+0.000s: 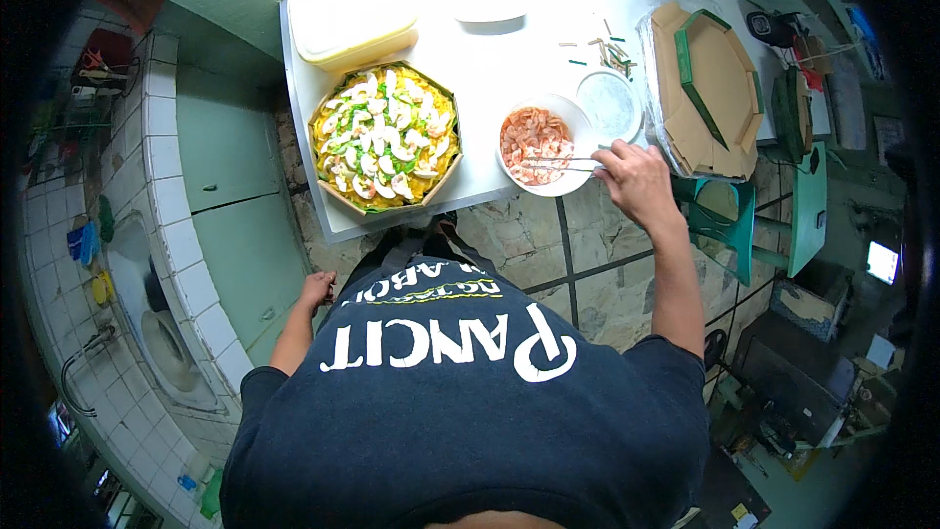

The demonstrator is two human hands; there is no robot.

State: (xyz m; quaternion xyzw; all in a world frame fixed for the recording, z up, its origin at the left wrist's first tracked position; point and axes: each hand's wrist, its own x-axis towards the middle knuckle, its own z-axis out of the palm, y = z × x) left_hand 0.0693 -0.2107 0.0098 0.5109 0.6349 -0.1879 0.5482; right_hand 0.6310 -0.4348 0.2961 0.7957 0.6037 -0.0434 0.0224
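Because the white bowl (586, 127) sits at the front edge of the tabletop (470, 69), a hard push from the metal tongs (566, 159) could tip it, or a loose pinch spill pink shrimp (534, 130). The right hand (634, 179) has its fingers closed on the tongs; the shrimp lie left of them, inside the bowl. The left hand's (316, 288) grip is unclear.

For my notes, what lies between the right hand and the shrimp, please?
In the head view, tongs run from the right hand over the bowl's rim to the shrimp.

Pink shrimp (535, 135), white bowl (582, 121)
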